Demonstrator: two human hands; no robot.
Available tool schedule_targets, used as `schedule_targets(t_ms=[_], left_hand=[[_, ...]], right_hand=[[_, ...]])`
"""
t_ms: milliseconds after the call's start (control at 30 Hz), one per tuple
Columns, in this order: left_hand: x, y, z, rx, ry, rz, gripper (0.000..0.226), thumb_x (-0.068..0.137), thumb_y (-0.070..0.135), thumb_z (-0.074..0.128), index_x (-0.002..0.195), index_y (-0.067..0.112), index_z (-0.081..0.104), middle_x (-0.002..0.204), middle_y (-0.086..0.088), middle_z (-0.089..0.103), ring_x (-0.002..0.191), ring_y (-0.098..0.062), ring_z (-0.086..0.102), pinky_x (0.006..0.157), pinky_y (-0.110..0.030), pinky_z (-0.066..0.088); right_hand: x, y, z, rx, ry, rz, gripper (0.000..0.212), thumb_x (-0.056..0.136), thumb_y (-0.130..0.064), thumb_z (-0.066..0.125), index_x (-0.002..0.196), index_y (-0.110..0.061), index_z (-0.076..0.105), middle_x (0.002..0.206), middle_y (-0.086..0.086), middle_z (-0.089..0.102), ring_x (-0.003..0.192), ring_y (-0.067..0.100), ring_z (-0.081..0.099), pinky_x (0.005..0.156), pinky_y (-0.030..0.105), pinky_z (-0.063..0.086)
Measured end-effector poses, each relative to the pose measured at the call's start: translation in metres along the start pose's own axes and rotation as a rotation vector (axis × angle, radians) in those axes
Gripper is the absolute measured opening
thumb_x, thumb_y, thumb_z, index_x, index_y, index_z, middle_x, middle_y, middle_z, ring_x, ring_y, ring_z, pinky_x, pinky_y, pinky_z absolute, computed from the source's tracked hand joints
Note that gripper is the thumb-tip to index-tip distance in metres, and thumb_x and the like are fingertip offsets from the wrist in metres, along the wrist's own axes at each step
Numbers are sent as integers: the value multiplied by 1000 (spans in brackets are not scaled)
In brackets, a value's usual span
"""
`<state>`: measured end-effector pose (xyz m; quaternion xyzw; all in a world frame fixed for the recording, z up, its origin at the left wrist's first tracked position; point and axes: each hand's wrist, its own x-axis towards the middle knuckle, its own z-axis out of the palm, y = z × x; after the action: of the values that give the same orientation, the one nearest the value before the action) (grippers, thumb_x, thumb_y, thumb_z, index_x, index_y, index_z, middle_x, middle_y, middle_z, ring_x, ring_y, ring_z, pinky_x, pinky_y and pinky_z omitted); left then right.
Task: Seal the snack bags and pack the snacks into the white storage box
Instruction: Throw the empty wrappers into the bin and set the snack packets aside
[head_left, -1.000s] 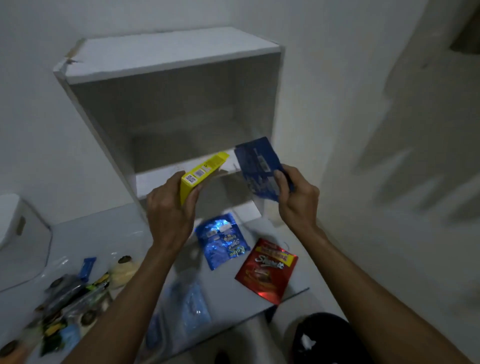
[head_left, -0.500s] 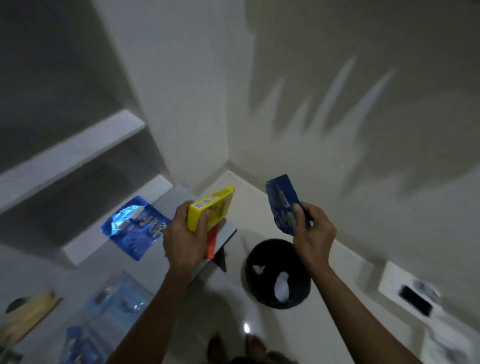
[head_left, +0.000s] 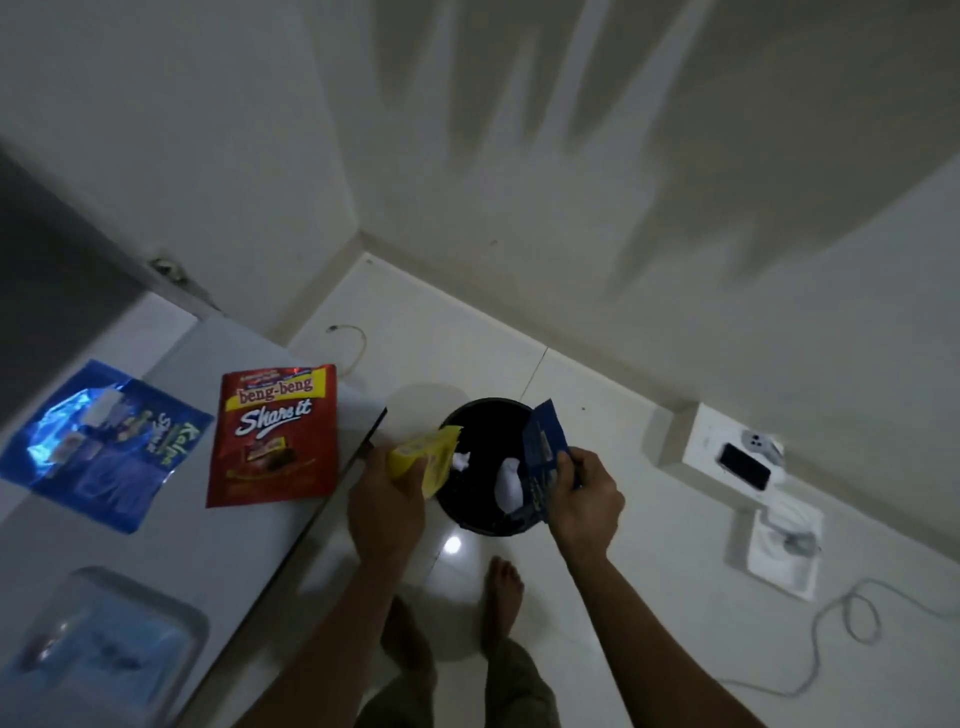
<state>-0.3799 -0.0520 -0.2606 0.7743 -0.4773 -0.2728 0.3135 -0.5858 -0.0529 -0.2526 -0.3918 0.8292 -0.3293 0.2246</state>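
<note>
Head view, left hand (head_left: 384, 506) gripping yellow packet (head_left: 423, 460), right hand (head_left: 584, 501) pinching blue wrapper (head_left: 540, 457), above black bin (head_left: 480, 431)

The red "beng-beng Share it" foil pouch (head_left: 274, 435) at the tabletop's (head_left: 244, 551) right edge has a glossy printed face. The blue crinkled foil bag (head_left: 104, 441) near the far edge throws bright glare — shiny, creased film. The smooth pale tabletop looks matt. The white tiled floor (head_left: 649, 519) is polished — a light spot mirrors in it.
</note>
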Motion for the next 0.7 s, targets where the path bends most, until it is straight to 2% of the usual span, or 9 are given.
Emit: schedule_targets(t_ms=[100,267,333,367,467,600,700], left_hand=[[-2,-2,37,28,-32,-80,39,89,41,66,103,5,60,87,-19,68,81,-42,65,61,-36,43],[6,0,99,-10,-83,-167,44,88,44,67,102,3,59,86,-19,67,80,-40,65,59,-35,46],[10,1,119,-44,-111,-187,50,86,44,70,114,4,59,101,-21,68,96,-39,65,73,-35,50],[12,2,126,-53,-127,-196,56,86,41,71,124,3,57,114,-21,66,107,-37,62,81,-32,47],[12,7,133,-43,-141,-177,66,87,36,72,139,3,48,133,-19,59,122,-33,56,92,-31,42],[6,24,114,-9,-139,-157,57,88,33,71,134,5,52,125,-17,63,115,-30,60,90,-28,45],[0,38,87,20,-122,-159,54,89,42,66,126,5,55,118,-17,65,110,-32,62,93,-42,52]], right_hand=[[15,21,16,-40,-59,68,19,98,-26,55,102,-15,71,85,9,72,73,27,63,61,26,37],[47,54,44,-77,-153,145,22,99,-29,52,112,-19,67,98,8,73,92,32,64,68,29,41],[59,61,56,-103,-206,165,30,99,-35,52,125,-23,62,110,6,71,102,31,63,78,35,50],[63,63,59,-124,-233,174,35,98,-38,52,130,-25,58,116,5,70,106,31,62,83,38,52],[72,64,58,-125,-294,176,42,98,-40,52,137,-23,53,124,5,66,113,30,60,88,39,50],[70,51,35,-101,-367,140,41,100,-35,51,138,-21,52,127,6,64,115,28,60,84,29,45],[63,30,14,-78,-395,106,41,99,-33,53,137,-17,53,131,6,63,119,28,57,88,28,43]])
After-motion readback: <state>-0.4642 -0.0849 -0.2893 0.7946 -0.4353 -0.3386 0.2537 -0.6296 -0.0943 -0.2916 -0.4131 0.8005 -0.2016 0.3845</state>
